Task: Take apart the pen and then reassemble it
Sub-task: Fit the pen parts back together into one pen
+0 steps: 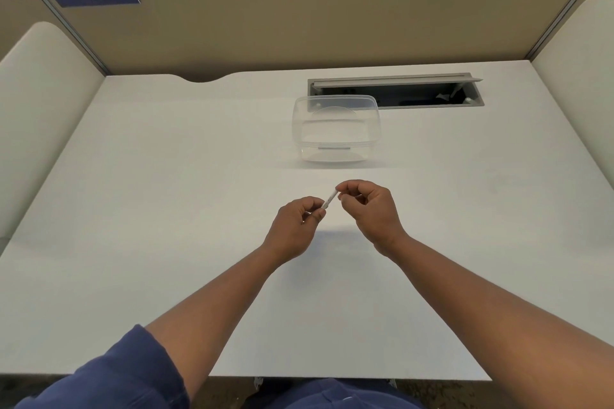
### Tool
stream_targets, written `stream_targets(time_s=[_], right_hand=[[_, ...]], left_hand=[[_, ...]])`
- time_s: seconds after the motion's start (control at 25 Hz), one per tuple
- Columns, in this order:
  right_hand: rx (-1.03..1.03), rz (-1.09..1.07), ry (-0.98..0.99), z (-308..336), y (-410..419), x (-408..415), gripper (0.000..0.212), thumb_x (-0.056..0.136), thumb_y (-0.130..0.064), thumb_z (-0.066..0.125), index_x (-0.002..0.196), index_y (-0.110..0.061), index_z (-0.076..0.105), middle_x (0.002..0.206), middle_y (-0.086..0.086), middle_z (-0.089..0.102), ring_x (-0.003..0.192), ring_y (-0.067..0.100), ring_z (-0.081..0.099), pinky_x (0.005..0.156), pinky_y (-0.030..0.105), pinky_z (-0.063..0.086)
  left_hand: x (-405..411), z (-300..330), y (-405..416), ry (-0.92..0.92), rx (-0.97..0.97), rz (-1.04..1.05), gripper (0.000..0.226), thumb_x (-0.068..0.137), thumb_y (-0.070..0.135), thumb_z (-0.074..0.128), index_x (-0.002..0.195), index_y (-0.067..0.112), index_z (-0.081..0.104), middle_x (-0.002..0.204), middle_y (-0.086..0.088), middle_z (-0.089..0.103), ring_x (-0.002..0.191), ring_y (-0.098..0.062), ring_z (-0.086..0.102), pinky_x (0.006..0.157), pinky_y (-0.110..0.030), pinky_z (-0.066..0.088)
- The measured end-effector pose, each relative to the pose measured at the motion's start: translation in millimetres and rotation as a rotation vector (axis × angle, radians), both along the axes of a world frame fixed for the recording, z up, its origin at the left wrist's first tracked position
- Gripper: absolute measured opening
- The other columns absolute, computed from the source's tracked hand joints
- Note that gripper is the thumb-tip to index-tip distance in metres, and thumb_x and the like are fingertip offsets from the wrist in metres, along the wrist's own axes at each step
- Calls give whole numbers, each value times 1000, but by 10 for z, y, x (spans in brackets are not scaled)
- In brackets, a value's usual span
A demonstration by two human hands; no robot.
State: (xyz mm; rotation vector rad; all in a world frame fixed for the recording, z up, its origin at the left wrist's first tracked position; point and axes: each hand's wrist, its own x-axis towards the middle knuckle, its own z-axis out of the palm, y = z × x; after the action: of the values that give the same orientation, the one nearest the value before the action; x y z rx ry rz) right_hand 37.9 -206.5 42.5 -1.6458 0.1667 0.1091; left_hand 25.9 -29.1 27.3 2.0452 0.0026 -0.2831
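A thin white pen (330, 199) is held above the middle of the white desk (166, 209), slanting up to the right. My left hand (295, 226) pinches its lower end between thumb and fingers. My right hand (368, 209) pinches its upper end. Only a short stretch of the pen shows between the two hands; the rest is hidden by my fingers. I cannot tell whether the pen's parts are joined or apart.
A clear plastic container (335, 129) with its lid leaning inside stands beyond the hands. Behind it is an open cable slot (395, 93) in the desk. Beige partition walls (299, 20) close the desk at the back and sides.
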Motion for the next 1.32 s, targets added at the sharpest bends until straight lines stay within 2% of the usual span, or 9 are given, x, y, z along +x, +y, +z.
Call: stream_targets(time_s=[0.08,0.2,0.32,0.44,0.52,0.76,1.04,1.32], right_hand=[[-12,-11,-2,-24,-7,1,20,89,-5,64,100,-18,75,81,-2,66,62,14,47,60,20,45],[-52,-80,10,-78,-98,22,20,90,-8,64,104,-19,73,84,-1,65,60,11,49,60,21,46],[-220,-170,82,-195,-262,18,16,86,-14,64,98,-22,70,80,-6,62,63,11,53,62,24,46],[-394,-232,209,-335,-434,-39,17,80,-19,64,96,-24,66,71,-8,60,68,15,58,66,34,51],[-498,-229,250,-424,-543,-82,19,79,-25,66,97,-25,64,72,-8,62,71,18,62,71,37,53],[-643,-158,323,-565,-718,-182,32,79,-42,71,105,-25,62,84,-8,66,83,17,65,68,32,49],[-707,-120,387,-608,-687,-132,24,81,-42,70,96,-24,65,88,-5,69,83,21,66,70,34,52],[-750,-97,410,-544,-658,-68,5,79,-26,63,79,-22,67,79,-4,69,76,22,66,65,33,52]], left_hand=[[2,-11,2,1,1,1,13,101,23,59,97,19,70,81,-2,65,70,-10,48,68,-28,43],[2,-19,2,4,-3,14,13,101,23,59,96,19,70,77,9,60,67,-6,46,67,-26,41],[-8,-23,8,6,-19,40,12,101,22,59,99,20,71,77,15,60,68,0,49,68,-21,42],[0,-23,8,5,-28,49,12,101,22,60,100,21,71,80,17,63,73,1,53,72,-21,44],[-3,-26,0,2,-31,51,12,101,22,60,100,21,71,81,18,63,73,1,53,73,-21,44],[-6,-49,1,11,-32,53,12,101,22,59,101,22,71,83,15,64,78,-6,55,75,-25,45],[-17,-75,-10,10,-43,48,13,101,23,59,101,24,72,93,2,71,84,-10,58,79,-29,46],[-23,-59,11,23,-39,55,13,101,23,59,102,23,72,95,0,71,92,-20,62,82,-32,49]])
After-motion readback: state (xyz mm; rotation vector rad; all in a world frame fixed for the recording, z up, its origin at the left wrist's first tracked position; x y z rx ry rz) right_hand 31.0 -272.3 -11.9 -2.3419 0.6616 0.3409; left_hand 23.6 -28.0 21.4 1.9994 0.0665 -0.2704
